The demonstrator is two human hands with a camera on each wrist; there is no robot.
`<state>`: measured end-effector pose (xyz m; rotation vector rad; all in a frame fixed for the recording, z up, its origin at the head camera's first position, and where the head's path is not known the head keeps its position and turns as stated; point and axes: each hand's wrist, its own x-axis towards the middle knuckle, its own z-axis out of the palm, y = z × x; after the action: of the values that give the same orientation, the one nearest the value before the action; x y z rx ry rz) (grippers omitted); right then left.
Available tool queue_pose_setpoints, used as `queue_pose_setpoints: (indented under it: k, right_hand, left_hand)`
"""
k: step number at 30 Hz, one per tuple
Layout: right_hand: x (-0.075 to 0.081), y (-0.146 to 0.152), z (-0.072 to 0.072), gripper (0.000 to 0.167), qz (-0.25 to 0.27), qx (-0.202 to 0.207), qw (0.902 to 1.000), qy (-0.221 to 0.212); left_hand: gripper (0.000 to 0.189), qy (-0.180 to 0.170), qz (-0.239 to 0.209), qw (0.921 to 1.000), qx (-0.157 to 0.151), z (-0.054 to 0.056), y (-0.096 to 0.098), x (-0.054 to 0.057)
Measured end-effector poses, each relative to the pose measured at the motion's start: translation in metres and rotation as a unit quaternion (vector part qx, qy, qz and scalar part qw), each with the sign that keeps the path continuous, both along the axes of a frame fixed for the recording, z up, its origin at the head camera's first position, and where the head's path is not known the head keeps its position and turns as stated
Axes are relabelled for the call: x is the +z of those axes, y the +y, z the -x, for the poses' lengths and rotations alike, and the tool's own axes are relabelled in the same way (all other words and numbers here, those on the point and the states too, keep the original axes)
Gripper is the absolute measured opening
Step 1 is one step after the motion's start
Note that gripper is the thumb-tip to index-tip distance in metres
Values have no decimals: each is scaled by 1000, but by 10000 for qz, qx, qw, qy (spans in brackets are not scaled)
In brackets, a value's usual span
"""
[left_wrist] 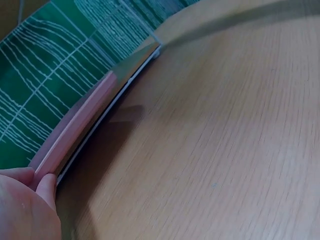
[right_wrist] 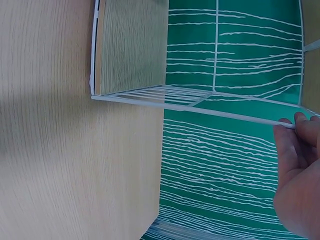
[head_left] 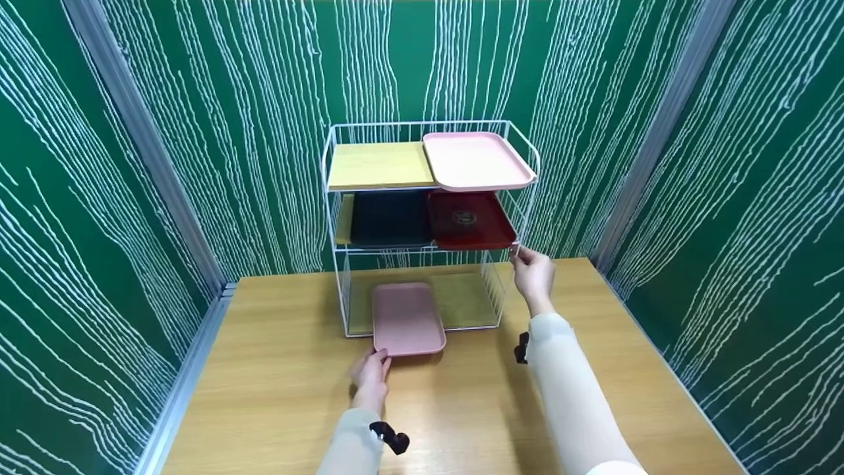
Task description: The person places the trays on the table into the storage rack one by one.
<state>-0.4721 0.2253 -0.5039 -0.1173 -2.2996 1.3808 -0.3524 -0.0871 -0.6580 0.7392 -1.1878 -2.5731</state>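
A white wire rack [head_left: 338, 284] with three wooden shelves stands on the table. On its bottom level lies a pink tray [head_left: 409, 320], its near end jutting out past the front edge. My left hand [head_left: 370, 377] pinches that tray's near left corner between thumb and fingers; the left wrist view shows the tray's side rim [left_wrist: 75, 122] running away from the hand [left_wrist: 30, 205]. My right hand [head_left: 533, 274] holds the rack's right front post just below the middle shelf. In the right wrist view, its fingertips [right_wrist: 285, 125] close around the thin white wire.
A dark tray [head_left: 391, 219] and a dark red tray [head_left: 471, 221] lie side by side on the middle shelf. Another pink tray [head_left: 480, 160] sits on the top shelf's right half, beside bare wood [head_left: 381, 163]. Green white-lined walls [head_left: 277, 132] enclose the wooden table [head_left: 277, 369].
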Motion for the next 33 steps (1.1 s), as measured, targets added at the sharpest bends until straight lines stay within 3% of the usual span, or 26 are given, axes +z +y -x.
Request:
queue_pose_setpoints:
  k: [4, 7, 11, 18, 23, 30, 33]
  right_hand:
    - [0, 0, 0, 23, -26, 0, 10000, 27]
    - [-1, 0, -1, 22, -28, -13, 10000, 46]
    - [0, 1, -1, 22, -15, -12, 10000, 25]
    - [2, -1, -1, 24, -74, 23, 10000, 9]
    - [4, -2, -2, 25, -129, 104, 9998, -76]
    - [4, 0, -3, 24, -128, 71, 9999, 9]
    - [2, 0, -3, 23, -112, 52, 9999, 25]
  left_hand:
    - [66, 156, 426, 9990, 50, 4, 6, 0]
    - [70, 78, 979, 9952, -44, 6, 8, -3]
    - [74, -89, 1781, 9838, -178, 6, 10, -6]
    - [62, -362, 2587, 9650, -209, 6, 11, -11]
    - [59, -530, 2710, 9609, -189, 10, 7, -19]
    - [61, -155, 2645, 9639, -243, 13, 8, -16]
    - [60, -99, 2848, 9583, -238, 14, 9, -17]
